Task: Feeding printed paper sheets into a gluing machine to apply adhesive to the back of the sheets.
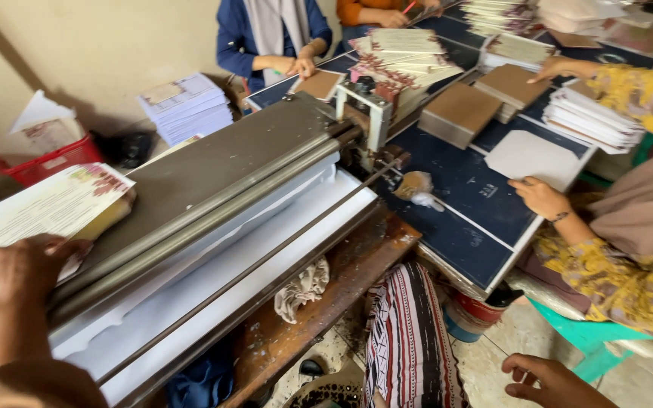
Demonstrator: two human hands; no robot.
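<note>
My left hand rests on a thick stack of printed sheets at the left end of a grey roller machine; its fingers lie curled over the stack's edge. My right hand hangs low at the bottom right, over the floor, fingers loosely apart and holding nothing. White sheet material lies under the machine's long rollers. A crumpled rag sits on the wooden ledge in front.
A dark blue table holds brown board blocks and paper stacks. A person in yellow at right touches a white sheet. Another in blue sits at the back. A red basket stands at left.
</note>
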